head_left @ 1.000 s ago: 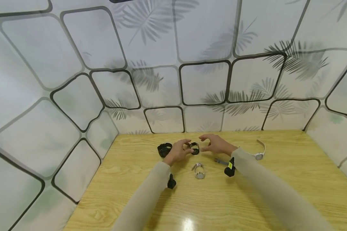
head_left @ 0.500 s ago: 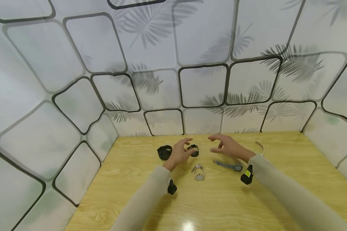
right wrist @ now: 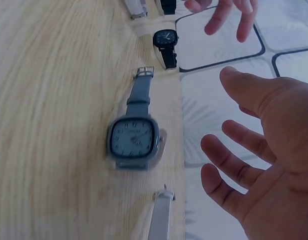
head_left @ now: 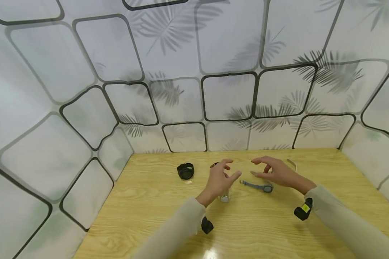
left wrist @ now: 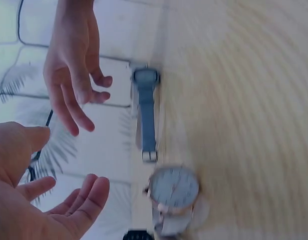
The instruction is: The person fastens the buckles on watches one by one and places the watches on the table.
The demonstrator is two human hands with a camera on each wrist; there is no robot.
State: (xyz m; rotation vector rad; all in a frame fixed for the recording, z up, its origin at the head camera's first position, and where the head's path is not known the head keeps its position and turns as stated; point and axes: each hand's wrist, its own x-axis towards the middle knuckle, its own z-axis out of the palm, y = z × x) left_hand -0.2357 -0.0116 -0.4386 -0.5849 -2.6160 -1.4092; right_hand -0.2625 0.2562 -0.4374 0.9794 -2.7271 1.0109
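My left hand [head_left: 218,181] hovers over the table with fingers spread and slightly bent, holding nothing. Under it, partly covered in the head view, lies a pale-strapped watch [head_left: 224,198] with a round white dial [left wrist: 174,187]. A black watch [right wrist: 165,38] behind that hand is mostly hidden from the head camera. To the right, my right hand [head_left: 278,172] is held in the air, fingers loosely bent around nothing. Just below it lies a blue-strapped watch [head_left: 267,188] with a squarish dial [right wrist: 132,137]. A white strap [right wrist: 163,215] lies beside that watch, partly behind the right hand.
A chunky black watch [head_left: 185,171] lies at the back left of the wooden table [head_left: 142,208]. A patterned cloth wall [head_left: 181,100] rises along the table's back edge and sides. Small black cameras [head_left: 303,210] sit on both wrists.
Both hands have moved right and a little nearer the person. My left hand has passed from the black watch's left side to in front of it. The blue-strapped watch has come out from under the right arm.
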